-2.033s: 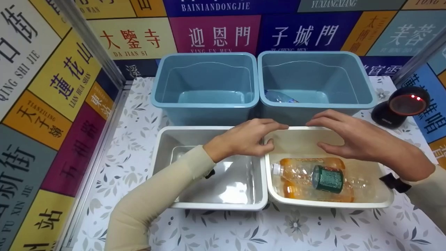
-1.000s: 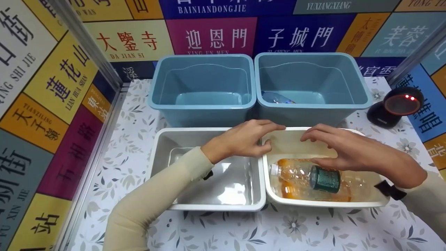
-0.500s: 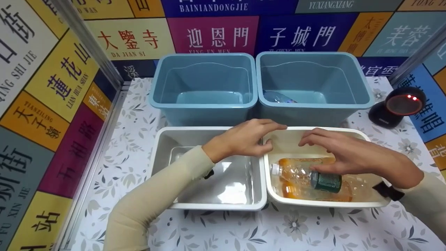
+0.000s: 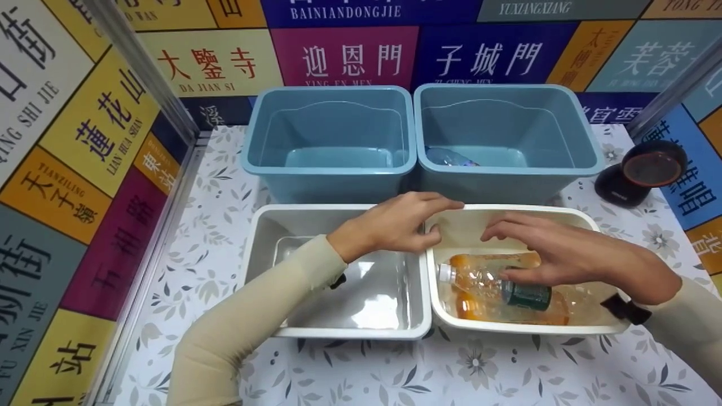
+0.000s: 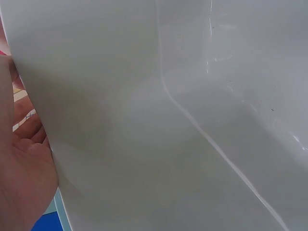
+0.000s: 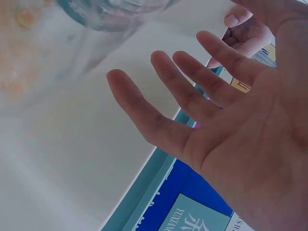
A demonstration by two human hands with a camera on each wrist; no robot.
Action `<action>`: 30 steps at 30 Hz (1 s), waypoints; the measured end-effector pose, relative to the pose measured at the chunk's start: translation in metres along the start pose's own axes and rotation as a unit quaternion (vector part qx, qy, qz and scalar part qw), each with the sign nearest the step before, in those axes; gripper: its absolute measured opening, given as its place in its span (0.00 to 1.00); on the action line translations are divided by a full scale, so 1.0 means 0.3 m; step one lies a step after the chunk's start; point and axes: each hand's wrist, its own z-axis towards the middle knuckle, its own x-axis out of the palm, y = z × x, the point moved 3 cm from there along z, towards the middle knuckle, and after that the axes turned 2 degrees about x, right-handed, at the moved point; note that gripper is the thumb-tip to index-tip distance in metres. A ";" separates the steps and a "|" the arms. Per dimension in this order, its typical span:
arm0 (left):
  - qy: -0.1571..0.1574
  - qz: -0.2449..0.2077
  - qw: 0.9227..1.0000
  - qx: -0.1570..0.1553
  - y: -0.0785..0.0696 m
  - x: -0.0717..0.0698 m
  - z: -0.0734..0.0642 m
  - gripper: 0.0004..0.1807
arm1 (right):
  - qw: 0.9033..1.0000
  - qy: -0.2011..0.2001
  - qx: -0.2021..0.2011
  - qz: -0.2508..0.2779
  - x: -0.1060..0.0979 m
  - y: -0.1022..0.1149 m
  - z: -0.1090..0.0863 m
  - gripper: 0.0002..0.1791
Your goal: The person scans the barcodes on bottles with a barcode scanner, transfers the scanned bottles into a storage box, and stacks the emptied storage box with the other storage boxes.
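Note:
My right hand (image 4: 575,251) hovers over the cream bin (image 4: 586,215), thumb and fingers spread apart with nothing between them. Below it, a clear plastic bottle with a dark green label (image 4: 527,298) lies on its side, partly covered by the thumb in the head view. Orange-labelled clear bottles (image 4: 465,304) lie around and under it. A white cap (image 4: 445,273) shows at the left end. In the right wrist view the fingers (image 6: 134,103) are extended beside a blurred bottle (image 6: 43,57). My left hand (image 4: 392,225) lies loosely at the adjoining rims of the cream and grey bins, holding nothing.
The grey bin (image 4: 338,332) stands left of the cream one. Behind are two blue bins, a left one (image 4: 330,189) and a right one (image 4: 496,183); a clear bottle (image 4: 448,157) lies in the right one. A black scanner-like device (image 4: 643,172) stands at the right.
Over the last two seconds my right hand has come down and slightly left towards the green-labelled bottle. My left hand keeps its place. The device's red lights have gone dark.

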 end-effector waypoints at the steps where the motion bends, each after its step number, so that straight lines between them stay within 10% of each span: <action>1: 0.000 -0.001 1.000 0.000 0.000 0.000 0.000 0.32 | 1.000 0.002 0.000 0.003 0.002 0.002 0.001 0.32; 30: 0.000 -0.002 1.000 0.011 0.001 -0.001 -0.001 0.32 | 0.997 0.076 0.012 0.020 0.079 0.008 0.007 0.33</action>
